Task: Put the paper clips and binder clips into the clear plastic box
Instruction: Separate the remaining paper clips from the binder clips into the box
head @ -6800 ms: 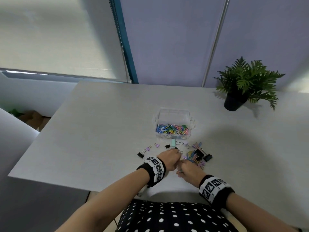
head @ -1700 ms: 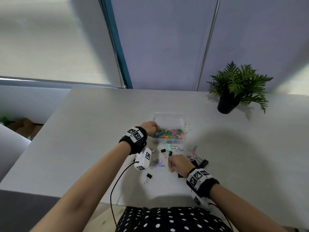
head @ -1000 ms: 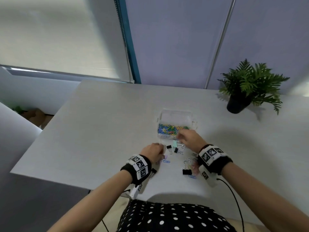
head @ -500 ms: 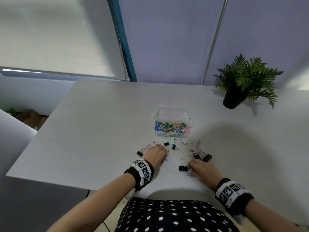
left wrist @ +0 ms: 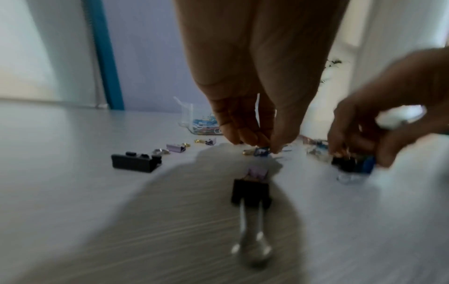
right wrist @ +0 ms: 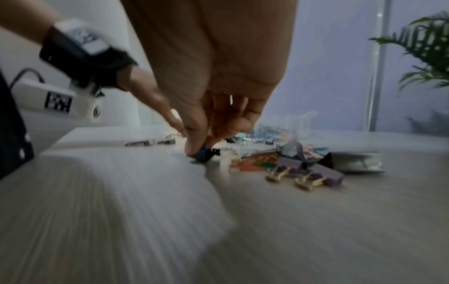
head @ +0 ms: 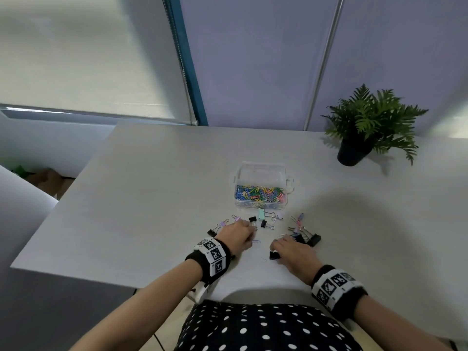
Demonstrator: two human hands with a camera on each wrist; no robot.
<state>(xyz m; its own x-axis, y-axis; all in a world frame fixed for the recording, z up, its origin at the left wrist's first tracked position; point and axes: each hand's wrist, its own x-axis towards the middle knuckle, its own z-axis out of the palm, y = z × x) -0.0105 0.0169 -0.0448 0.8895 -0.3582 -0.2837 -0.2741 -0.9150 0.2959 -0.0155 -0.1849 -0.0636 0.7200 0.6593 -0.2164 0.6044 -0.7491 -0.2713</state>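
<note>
The clear plastic box [head: 262,171] stands open mid-table, its bottom covered with coloured paper clips [head: 259,195]. Binder clips lie scattered in front of it, among them a mint one [head: 261,212] and a black one [head: 315,240]. My left hand [head: 249,233] is down on the table and pinches a small blue binder clip [left wrist: 262,152] between thumb and fingers [left wrist: 248,137]. To its right, my right hand [head: 278,245] pinches a dark blue-and-black binder clip [right wrist: 206,153] against the tabletop. Another black binder clip [left wrist: 250,193] lies just behind my left hand.
A potted fern [head: 364,127] stands at the back right of the table. Two purple binder clips [right wrist: 306,172] and some coloured paper clips [right wrist: 255,163] lie right of my right hand. The table's near edge [head: 101,277] runs close behind my wrists.
A second ago my right hand was up at the box; it has come back to the clips near the front. My left hand has stayed low among the clips, now pinching one.
</note>
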